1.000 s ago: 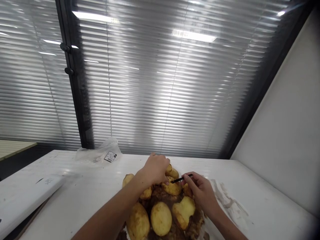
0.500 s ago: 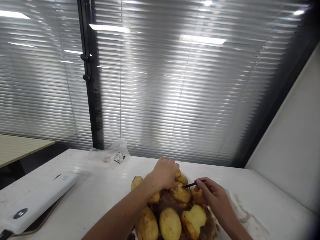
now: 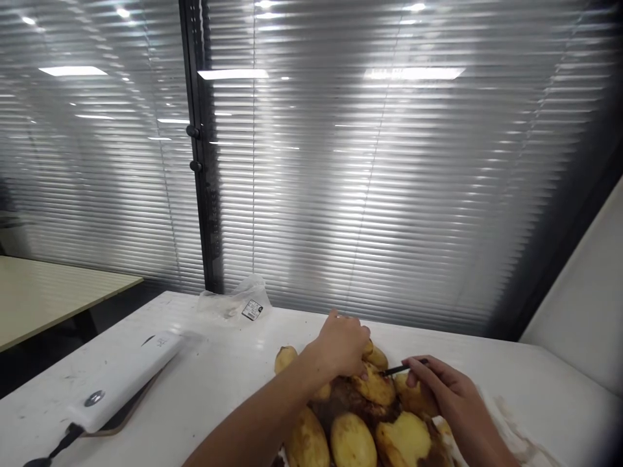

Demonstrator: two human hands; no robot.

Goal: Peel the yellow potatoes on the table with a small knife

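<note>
A: Seen from the head camera, what are the fingers doing?

B: Left fingers (image 3: 361, 337) curl over a yellow-brown potato (image 3: 377, 389), thumb against its near side; the other fingertips are out of sight, so how tightly they close cannot be told. Right fingers (image 3: 429, 379) pinch a slim black tool (image 3: 396, 370), its tip at the potato's upper surface, between the two sets of fingers.

A: And around them?

B: A pale-faced potato (image 3: 411, 436), its top unevenly cut, sits below the right fingers; a smooth oval potato (image 3: 353, 442) lies below the left thumb. Dark brown matter, too blurred to identify, fills the gaps. The white tabletop (image 3: 233, 370) spreads beneath, a labelled plastic bag (image 3: 234, 306) well to the left of the left fingers.

A: How is such close work best handled?

B: By bracing the potato firmly from the far side, left thumb clear of the tip's path. Short, light strokes look wiser than hard pushes, with the tip angled away from the left fingers.

A: The chief risk?

B: A slip, in all likelihood: the potato seems to rest among uneven neighbours and could roll, carrying the tip toward that thumb.
</note>
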